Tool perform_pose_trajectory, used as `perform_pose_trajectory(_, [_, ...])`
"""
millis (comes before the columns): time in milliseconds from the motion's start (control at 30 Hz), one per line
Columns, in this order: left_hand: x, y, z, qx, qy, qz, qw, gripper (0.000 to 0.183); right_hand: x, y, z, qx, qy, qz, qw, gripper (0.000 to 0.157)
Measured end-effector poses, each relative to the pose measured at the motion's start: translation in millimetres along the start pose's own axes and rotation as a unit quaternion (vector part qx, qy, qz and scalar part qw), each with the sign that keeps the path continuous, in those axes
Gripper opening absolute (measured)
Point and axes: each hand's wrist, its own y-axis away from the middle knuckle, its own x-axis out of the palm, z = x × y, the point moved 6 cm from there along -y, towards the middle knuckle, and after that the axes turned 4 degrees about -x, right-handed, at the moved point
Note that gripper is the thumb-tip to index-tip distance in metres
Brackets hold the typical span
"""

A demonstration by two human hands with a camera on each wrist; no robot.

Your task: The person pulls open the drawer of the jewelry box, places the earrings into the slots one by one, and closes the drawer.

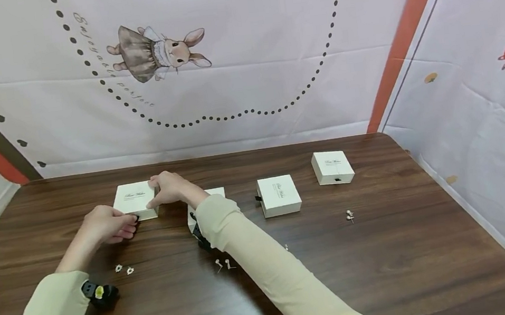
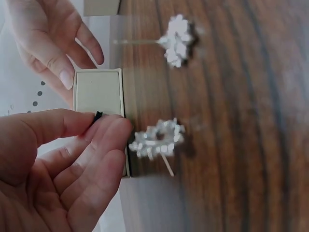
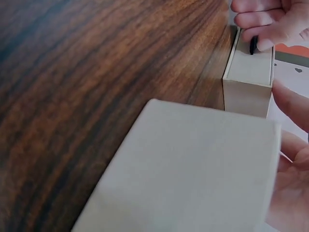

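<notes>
Left hand (image 1: 107, 223)'s pinching the tab (image 2: 97, 117), right hand (image 1: 169, 187)'s gripping the box (image 1: 134, 195); yank too hard, drawer (image 2: 99, 90) might smack the earrings (image 2: 145, 144) near the pinching hand.

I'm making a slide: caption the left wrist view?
Left fingers pinch the black tab on a pale box, two sparkling earrings nearby.

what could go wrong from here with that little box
If the left hand tugs the black pull tab hard, the drawer might jerk out toward the flower-shaped stud earrings. The tab is small, so the pinch could slip. The right sleeve, close to another white gift box, might nudge it.
</notes>
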Motion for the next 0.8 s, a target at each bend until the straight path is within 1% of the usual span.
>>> perform_pose_trajectory(100, [-1.2, 1.7, 0.7, 0.002, -0.015, -0.011, 0.9998, 0.032, 1.9, -2, 3, -0.006, 0.031, 0.01, 0.999, 0.063])
perform_pose_trajectory(167, [-1.1, 2.2, 0.9, 0.002, -0.021, -0.012, 0.9997, 0.031, 2.3, -3, 5, -0.01, 0.051, 0.014, 0.999, 0.064])
perform_pose_trajectory(233, [-0.5, 2.2, 0.7, 0.002, -0.025, -0.009, 0.9996, 0.031, 2.2, -4, 4, -0.011, 0.059, 0.015, 0.998, 0.063])
perform_pose_trajectory(467, [1.3, 4.6, 0.8, 0.001, -0.031, -0.004, 0.9995, 0.029, -0.5, -2, 0, 0.002, 0.043, 0.01, 0.999, 0.064])
perform_pose_trajectory(667, [3.0, 12.0, 2.9, 0.01, -0.035, -0.001, 0.9994, 0.032, 0.0, 0, 1, -0.003, 0.03, 0.012, 0.999, 0.064])
perform_pose_trajectory(800, [3.7, 14.8, 5.2, 0.009, -0.028, 0.0, 0.9996, 0.031, -0.1, 0, 0, -0.002, 0.027, 0.011, 1.0, 0.064])
